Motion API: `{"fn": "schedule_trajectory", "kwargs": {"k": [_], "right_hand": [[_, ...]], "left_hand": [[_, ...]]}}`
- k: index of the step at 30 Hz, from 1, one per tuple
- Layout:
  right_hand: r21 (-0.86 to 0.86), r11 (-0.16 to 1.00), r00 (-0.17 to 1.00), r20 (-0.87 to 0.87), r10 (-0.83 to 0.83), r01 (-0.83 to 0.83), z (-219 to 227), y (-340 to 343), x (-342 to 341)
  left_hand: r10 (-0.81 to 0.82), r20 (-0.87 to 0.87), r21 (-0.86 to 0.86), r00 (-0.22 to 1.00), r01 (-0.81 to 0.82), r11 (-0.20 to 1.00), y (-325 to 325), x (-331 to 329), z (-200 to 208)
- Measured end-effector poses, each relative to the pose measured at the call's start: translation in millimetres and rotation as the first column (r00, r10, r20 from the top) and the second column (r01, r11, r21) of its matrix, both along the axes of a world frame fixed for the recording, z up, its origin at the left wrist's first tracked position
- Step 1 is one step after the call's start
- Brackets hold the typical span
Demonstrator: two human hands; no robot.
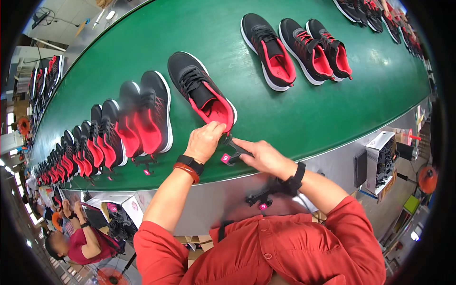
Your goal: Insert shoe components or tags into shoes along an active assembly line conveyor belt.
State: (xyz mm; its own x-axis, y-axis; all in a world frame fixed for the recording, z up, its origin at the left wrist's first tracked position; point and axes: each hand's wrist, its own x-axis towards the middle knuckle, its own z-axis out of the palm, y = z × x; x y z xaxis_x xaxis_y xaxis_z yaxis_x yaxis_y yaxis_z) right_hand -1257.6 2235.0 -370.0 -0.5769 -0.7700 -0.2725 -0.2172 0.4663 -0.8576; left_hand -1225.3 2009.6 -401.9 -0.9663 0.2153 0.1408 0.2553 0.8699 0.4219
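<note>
A black sneaker [188, 80] with a red lining and white sole lies on the green belt [190, 28], its heel toward me. The fingers of my left hand [204, 141] are closed on the back of its collar. My right hand [267, 158] grips a black plastic shoe hanger [236, 148] with a small pink tag [225, 158]. The hanger's upper end meets the sneaker's heel beside my left fingertips; the exact contact is hidden. More black hangers [256, 196] lie below my right wrist on the metal ledge [185, 209].
A long row of sneakers [156, 111] runs along the belt to the left, some with hangers at the heels. Three sneakers [268, 52] stand to the right, with more at the far right. Boxes of hangers [382, 161] flank the ledge. A co-worker [88, 242] is at the lower left.
</note>
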Motion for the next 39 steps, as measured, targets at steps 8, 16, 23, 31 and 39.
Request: {"fn": "schedule_trajectory", "kwargs": {"k": [8,16,23,31,39], "right_hand": [[-0.008,0.998,0.836,0.545,0.062,-0.069,8.7,7.7,-44.5],[-0.068,0.996,0.74,-0.667,-0.083,0.05,44.6,21.6,-142.0],[0.29,0.945,0.692,-0.652,0.311,-0.151,-8.4,52.1,-188.3],[0.172,0.966,0.732,-0.631,0.258,-0.193,0.3,-4.7,-105.8],[0.263,0.952,0.581,-0.754,0.306,-0.16,19.7,-19.2,-93.5]], "left_hand": [[-0.067,0.094,-0.086,0.993,0.075,0.993,21.2,11.3,23.9],[0.095,0.267,-0.104,0.959,-0.069,0.992,21.5,16.3,42.5],[0.301,0.428,-0.036,0.853,-0.316,0.948,6.9,30.8,42.9],[0.293,0.505,0.005,0.812,-0.342,0.94,4.6,22.4,41.9],[0.302,0.492,-0.029,0.817,-0.331,0.943,0.6,19.1,54.9]]}}
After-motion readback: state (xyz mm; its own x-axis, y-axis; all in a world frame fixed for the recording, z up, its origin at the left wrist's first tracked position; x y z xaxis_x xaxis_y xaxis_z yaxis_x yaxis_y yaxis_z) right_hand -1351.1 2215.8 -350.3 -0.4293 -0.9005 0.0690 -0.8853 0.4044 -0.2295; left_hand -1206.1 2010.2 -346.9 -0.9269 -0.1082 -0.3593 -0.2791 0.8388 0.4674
